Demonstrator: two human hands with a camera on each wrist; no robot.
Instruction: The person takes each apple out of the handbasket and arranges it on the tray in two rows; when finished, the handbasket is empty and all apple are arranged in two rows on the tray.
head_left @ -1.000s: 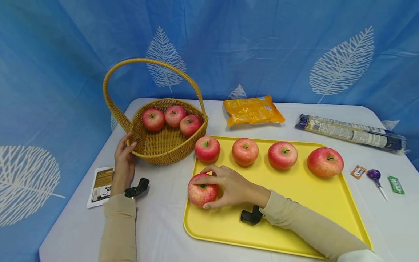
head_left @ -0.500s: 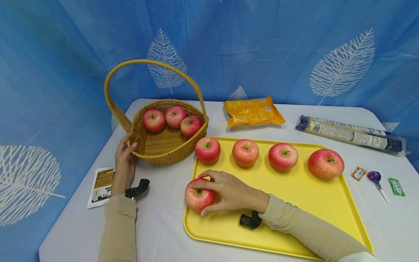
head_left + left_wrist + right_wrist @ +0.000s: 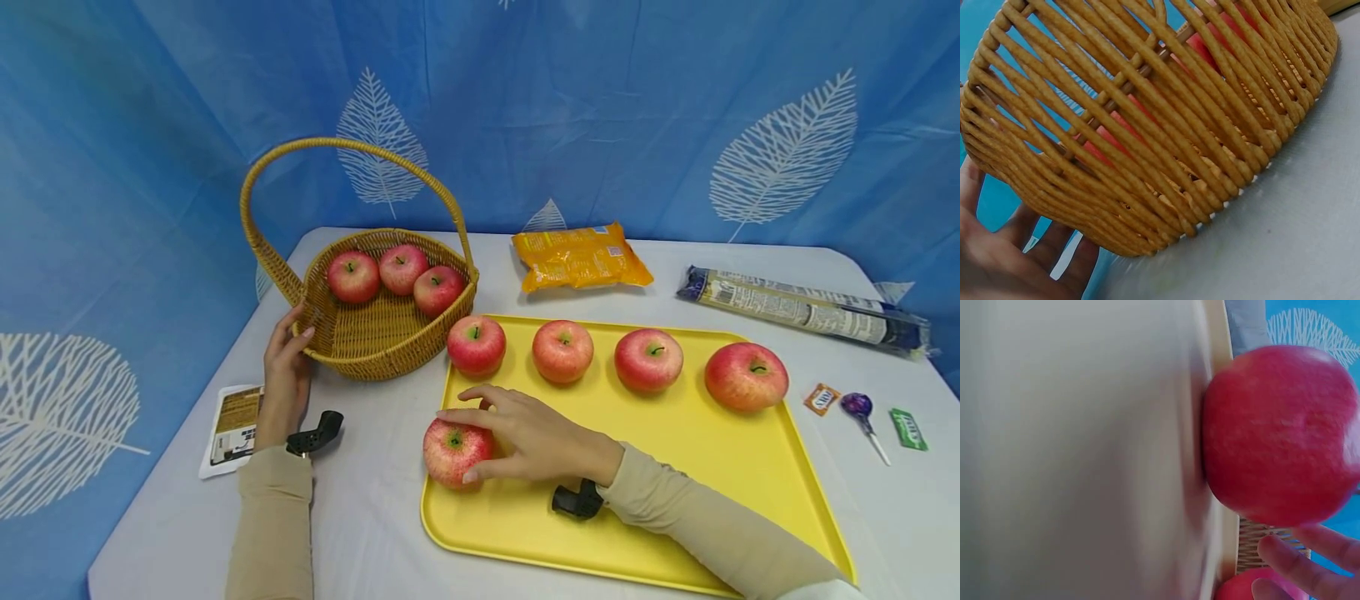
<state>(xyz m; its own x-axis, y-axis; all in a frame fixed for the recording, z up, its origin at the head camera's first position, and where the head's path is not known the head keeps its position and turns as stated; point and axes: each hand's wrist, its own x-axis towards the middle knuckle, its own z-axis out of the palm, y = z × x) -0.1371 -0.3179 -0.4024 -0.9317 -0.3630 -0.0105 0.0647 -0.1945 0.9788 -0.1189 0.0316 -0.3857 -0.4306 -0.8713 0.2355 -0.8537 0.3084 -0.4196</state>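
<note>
A red apple (image 3: 448, 457) sits in the near left corner of the yellow tray (image 3: 675, 467). My right hand (image 3: 459, 444) hovers over it, index finger straight above it and thumb touching its near side. In the right wrist view the apple (image 3: 1279, 437) rests on the tray (image 3: 1085, 456), with my fingertips (image 3: 1297, 562) a little off it. My left hand (image 3: 288, 333) holds the near rim of the wicker basket (image 3: 375, 333), which contains three apples (image 3: 401, 268). The left wrist view shows the basket wall (image 3: 1147, 125) with my fingers (image 3: 1010, 262) against it.
Several more apples (image 3: 562, 350) line the tray's far side. Behind it lie an orange snack bag (image 3: 577, 254) and a long printed package (image 3: 802, 304). A lollipop (image 3: 858, 404) and small packets (image 3: 907, 425) lie at the right, and a flat packet (image 3: 232, 425) by my left wrist.
My right hand shifted the apple slightly left toward the tray's corner, set it down and loosened its grip, fingers now straighter. My left hand stayed on the basket.
</note>
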